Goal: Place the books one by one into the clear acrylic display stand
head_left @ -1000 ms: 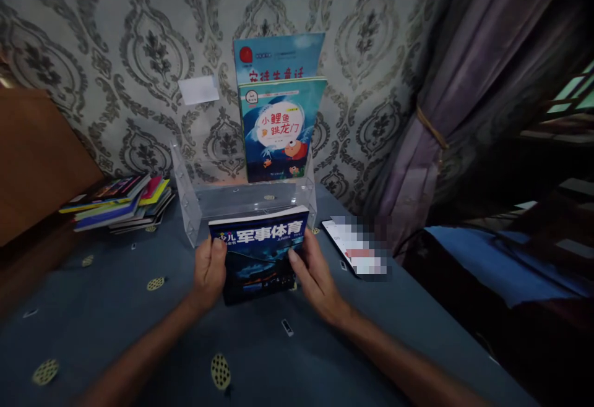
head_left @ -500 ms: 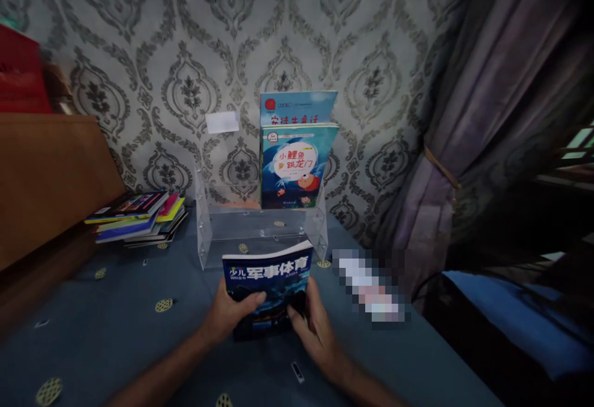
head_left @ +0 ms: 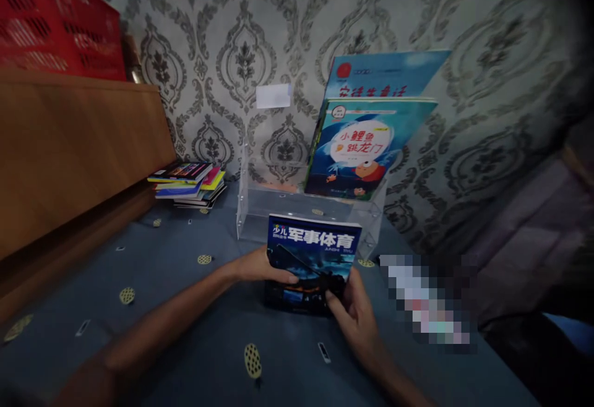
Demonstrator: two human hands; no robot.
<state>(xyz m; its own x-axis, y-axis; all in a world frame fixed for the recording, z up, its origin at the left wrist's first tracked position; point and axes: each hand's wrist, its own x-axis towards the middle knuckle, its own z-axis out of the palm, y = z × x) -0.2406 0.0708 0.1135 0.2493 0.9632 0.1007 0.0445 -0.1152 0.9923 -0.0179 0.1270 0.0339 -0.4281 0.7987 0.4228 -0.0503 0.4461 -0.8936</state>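
Note:
A dark blue book [head_left: 309, 265] with white Chinese lettering is upright above the table, tilted back with its cover towards me. My left hand [head_left: 262, 268] grips its left edge, thumb across the cover. On the lower right edge my right hand [head_left: 355, 308] is closed, thumb on the front; the fingers behind the book are hidden. Just beyond it stands a clear acrylic book rack [head_left: 273, 218]. On the rack's right side are a teal fish-picture book [head_left: 350, 169] and, behind and above it, a light blue book [head_left: 394, 73].
A stack of books [head_left: 185, 187] lies at the back left, beside a brown wooden cabinet [head_left: 78, 141] bearing a red basket [head_left: 60, 36]. A blurred-out item [head_left: 427, 302] lies at the right on the blue patterned tablecloth [head_left: 185, 339]. A curtain [head_left: 520, 221] hangs on the right.
My view has swung left, so the rack and books appear farther right. The dark blue book stays in both hands; its cover now faces me more squarely, with the top edge straighter.

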